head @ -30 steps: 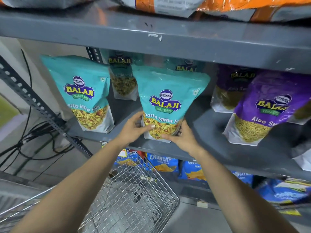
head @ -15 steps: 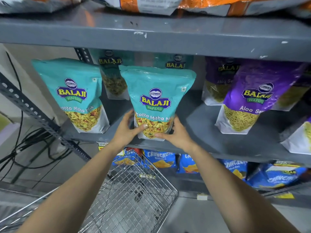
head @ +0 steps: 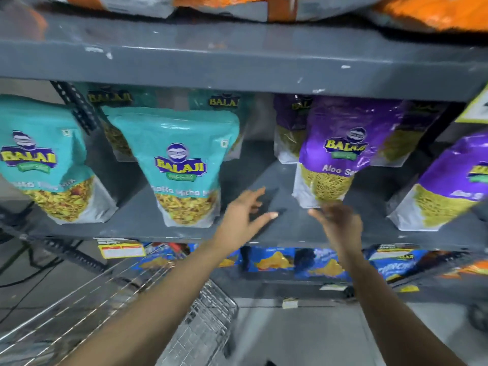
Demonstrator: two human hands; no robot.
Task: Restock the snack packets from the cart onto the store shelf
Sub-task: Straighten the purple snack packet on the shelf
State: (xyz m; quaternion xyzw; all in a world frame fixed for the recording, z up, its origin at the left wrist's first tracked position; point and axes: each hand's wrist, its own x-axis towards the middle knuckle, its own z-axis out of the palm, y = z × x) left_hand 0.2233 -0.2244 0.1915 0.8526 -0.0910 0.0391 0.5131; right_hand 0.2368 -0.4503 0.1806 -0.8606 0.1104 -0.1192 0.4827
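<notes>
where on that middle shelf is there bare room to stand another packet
The widest bare patch of the middle shelf lies between the front teal packet and the front purple packet, behind both open hands. A narrower strip runs between the two front purple packets. The back row looks crowded.

Your two arms are bare, with no sleeves. Your left hand (head: pixel 241 216) and right hand (head: pixel 339 223) wear no gloves, rings or watch.
</notes>
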